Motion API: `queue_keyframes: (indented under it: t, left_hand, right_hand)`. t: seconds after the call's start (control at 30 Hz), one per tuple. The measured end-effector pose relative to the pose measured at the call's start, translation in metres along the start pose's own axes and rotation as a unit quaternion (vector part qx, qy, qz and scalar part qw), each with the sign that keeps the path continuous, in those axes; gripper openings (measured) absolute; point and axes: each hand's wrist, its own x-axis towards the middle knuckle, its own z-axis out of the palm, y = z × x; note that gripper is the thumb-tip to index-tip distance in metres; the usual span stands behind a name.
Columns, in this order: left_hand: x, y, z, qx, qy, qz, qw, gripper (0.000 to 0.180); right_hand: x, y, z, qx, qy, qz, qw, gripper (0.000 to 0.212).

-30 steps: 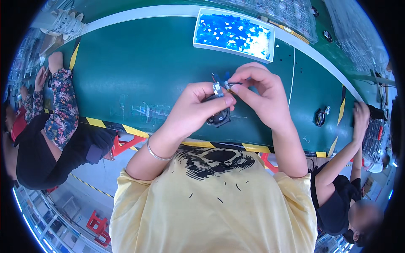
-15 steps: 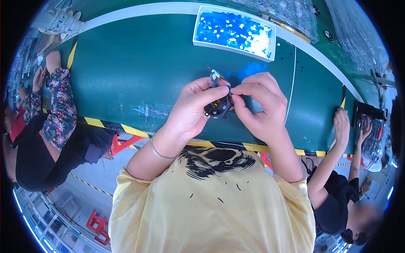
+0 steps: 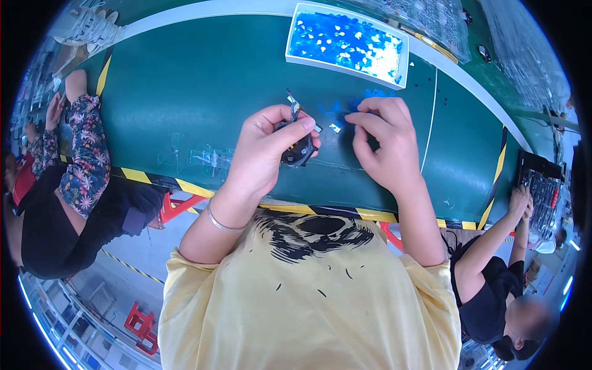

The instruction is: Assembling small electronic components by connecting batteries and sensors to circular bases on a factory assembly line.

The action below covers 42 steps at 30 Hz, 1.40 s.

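Note:
My left hand (image 3: pixel 266 145) is closed around a small black rounded electronic assembly (image 3: pixel 298 152), its thumb pressing on the top. A thin wire with a light tip (image 3: pixel 292 98) sticks up from the assembly, and a small pale part shows beside my thumb tip. To the right, my right hand (image 3: pixel 388 139) hovers apart from the assembly, thumb and index finger bent toward each other in a loop. Whatever may be between those fingertips is hidden. A small shiny white piece (image 3: pixel 335 127) lies on the table between my hands.
Beyond my hands, a white box (image 3: pixel 345 69) holds many small blue and white pieces; loose blue pieces (image 3: pixel 376 94) lie before it. The green table (image 3: pixel 185 80) has a yellow-black striped near edge. Co-workers sit left and right. Small dark bits (image 3: pixel 430 87) lie at right.
My right hand has come off the assembly and moved right. My left hand has shifted left with the assembly, which is turned slightly. The right co-worker's hands came together.

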Motion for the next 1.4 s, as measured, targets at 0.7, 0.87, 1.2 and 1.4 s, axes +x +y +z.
queue_keyframes:
  t: [0.7,0.87,1.2,1.4]
  left_hand:
    - [-0.005,0.004,0.018,0.037,-0.091,-0.048,0.994,0.034]
    - [-0.007,-0.001,0.024,0.067,-0.084,-0.032,0.994,0.032]
    - [-0.014,-0.001,0.032,0.072,-0.101,0.007,0.992,0.029]
    - [-0.018,0.000,0.036,0.076,-0.090,0.029,0.993,0.030]
  right_hand:
    - [-0.003,-0.033,-0.015,0.181,0.072,0.148,0.970,0.013]
    - [-0.006,-0.036,-0.006,0.148,0.089,0.085,0.981,0.017]
    - [-0.007,-0.030,0.005,0.111,0.161,0.014,0.981,0.018]
    - [-0.004,-0.031,0.004,0.097,0.168,0.007,0.981,0.018]
